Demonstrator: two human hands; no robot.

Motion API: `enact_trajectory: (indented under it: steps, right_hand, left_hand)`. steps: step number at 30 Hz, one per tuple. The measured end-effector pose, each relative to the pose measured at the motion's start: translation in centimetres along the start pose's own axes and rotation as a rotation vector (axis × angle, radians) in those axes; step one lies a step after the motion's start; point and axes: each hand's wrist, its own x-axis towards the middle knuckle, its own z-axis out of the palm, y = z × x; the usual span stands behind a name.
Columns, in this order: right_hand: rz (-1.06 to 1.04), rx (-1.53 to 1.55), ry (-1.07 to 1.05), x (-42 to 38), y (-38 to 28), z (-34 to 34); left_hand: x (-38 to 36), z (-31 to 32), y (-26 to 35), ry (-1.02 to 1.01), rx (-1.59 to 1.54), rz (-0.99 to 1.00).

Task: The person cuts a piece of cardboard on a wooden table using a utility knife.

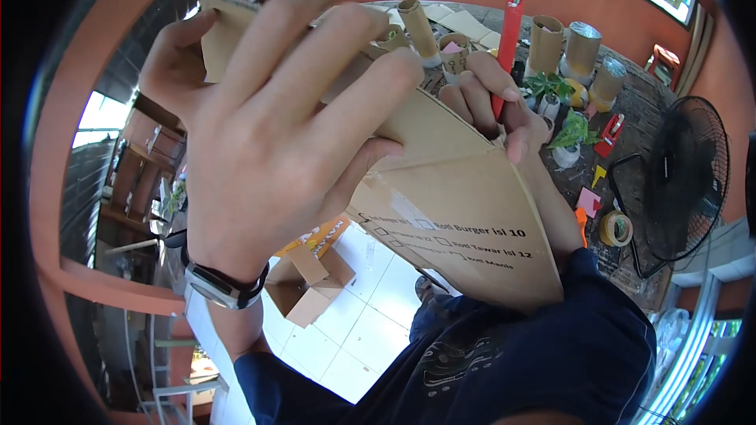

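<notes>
A large piece of brown cardboard (pixel 465 189), printed with "Roti Burger isi 10" and other lines, is held up tilted in front of my chest. My left hand (pixel 268 118), with a watch on its wrist, grips the cardboard's upper left part. Its fingers are spread and bent over the board, and one curls at the far-left edge. My right hand (pixel 504 102) is closed around a red box cutter (pixel 510 39), whose blade points up. That hand is at the cardboard's upper right edge, fingers close to or touching it; part of it is hidden behind the board.
On the dark table stand several cardboard tubes (pixel 545 46), foil-wrapped cylinders (pixel 583 43) and small plants (pixel 573 132). A red stapler (pixel 610 135), a tape roll (pixel 616 229) and a black fan (pixel 685 181) are at the right. An open cardboard box (pixel 311 283) sits on the white tiled floor.
</notes>
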Motion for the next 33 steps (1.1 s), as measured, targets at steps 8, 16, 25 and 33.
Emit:
enact_trajectory:
  steps: [8, 16, 25, 33]
  right_hand:
    - [0.14, -0.268, 0.452, -4.3, -5.3, -1.3]
    - [0.429, -0.427, 0.583, -8.0, -8.4, -3.8]
    - [0.471, -0.483, 0.511, -7.2, -6.6, -2.4]
    - [0.441, -0.512, 0.645, -7.0, -6.4, -3.4]
  left_hand:
    - [2.1, 1.9, 4.1, -0.337, -0.081, -0.159]
    - [2.8, 4.1, 3.1, -1.007, -0.971, -0.173]
    - [0.3, 18.5, 1.7, -1.094, -1.546, -0.356]
    - [-6.8, 19.7, 9.6, -0.018, -1.123, -0.563]
